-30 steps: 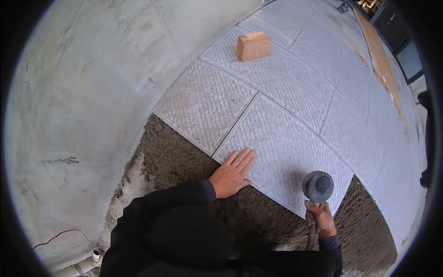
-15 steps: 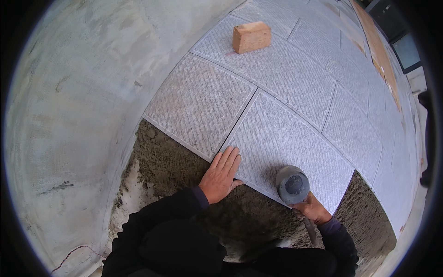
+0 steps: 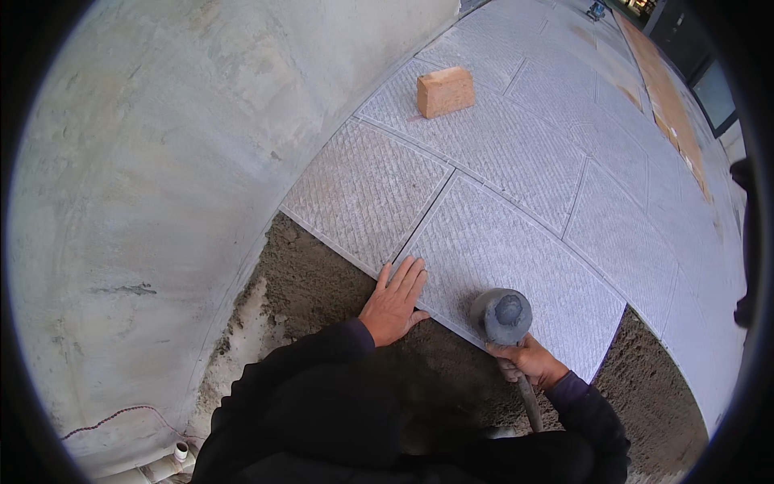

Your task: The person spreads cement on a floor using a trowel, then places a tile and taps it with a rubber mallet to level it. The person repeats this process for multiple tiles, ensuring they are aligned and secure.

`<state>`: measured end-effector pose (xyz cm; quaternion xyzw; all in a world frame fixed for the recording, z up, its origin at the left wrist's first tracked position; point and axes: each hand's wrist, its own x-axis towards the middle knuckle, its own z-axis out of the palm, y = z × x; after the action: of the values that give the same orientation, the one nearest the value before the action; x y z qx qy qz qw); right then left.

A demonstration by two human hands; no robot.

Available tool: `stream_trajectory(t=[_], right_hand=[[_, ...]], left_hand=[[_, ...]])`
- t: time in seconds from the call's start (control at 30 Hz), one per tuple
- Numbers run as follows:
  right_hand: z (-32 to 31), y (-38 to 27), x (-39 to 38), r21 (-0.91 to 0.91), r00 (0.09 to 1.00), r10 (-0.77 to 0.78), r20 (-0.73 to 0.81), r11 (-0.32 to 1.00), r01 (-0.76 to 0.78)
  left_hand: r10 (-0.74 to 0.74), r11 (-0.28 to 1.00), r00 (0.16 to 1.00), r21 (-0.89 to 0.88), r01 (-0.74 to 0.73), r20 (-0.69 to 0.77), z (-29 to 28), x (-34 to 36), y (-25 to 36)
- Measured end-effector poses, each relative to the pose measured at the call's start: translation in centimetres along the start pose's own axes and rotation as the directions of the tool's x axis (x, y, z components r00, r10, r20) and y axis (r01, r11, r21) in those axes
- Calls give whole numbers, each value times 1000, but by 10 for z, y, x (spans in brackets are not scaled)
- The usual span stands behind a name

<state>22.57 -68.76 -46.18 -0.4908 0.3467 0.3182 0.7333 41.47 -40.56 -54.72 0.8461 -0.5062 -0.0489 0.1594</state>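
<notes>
My left hand (image 3: 394,305) lies flat with its fingers stretched out, the fingertips over the near corner of a grey textured paving slab (image 3: 516,250) beside the joint. Closed round the handle of a mallet (image 3: 503,317) is my right hand (image 3: 528,361). The mallet's dark, round head is over the near part of the same slab; whether it touches the surface I cannot tell. Its handle slants down toward my body. Left of the joint lies another textured slab (image 3: 367,189). Damp, dark mortar (image 3: 310,258) shows along the near edges of both slabs.
An orange-brown brick (image 3: 446,92) stands on the laid slabs farther off. A bare plastered wall (image 3: 161,177) rises along the left. More mortar (image 3: 653,387) lies at the right. A white pipe end (image 3: 181,450) and a thin red cord (image 3: 121,411) are at lower left. Brown boards (image 3: 657,89) lie at far right.
My view has shifted slightly, bringing the pipe into sight. The mallet head has tipped a little in my right hand, still over the slab. My left hand stays at the same slab corner.
</notes>
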Motion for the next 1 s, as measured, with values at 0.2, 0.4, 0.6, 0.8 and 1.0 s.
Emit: stream_trajectory(t=[0.2,0.4,0.6,0.8,1.0], right_hand=[[4,21,2,-323,956,-269,-115,920,220],[-2,42,-9,-748,679,-711,-186,550,372],[-14,12,-27,-890,764,-637,-103,401,215],[-14,-38,-33,-1000,704,-710,-5,20,13],[-25,-29,-10,-984,568,-823,-28,-77,-159]], left_hand=[[22,999,1000,42,-23,8,-4,1,2],[-29,999,1000,25,29,4,-8,-20,-5],[-40,999,998,-16,40,-40,-7,-37,-1],[-262,945,886,-289,154,-382,-33,-34,-45],[-881,46,468,-974,222,65,-64,-47,-147]])
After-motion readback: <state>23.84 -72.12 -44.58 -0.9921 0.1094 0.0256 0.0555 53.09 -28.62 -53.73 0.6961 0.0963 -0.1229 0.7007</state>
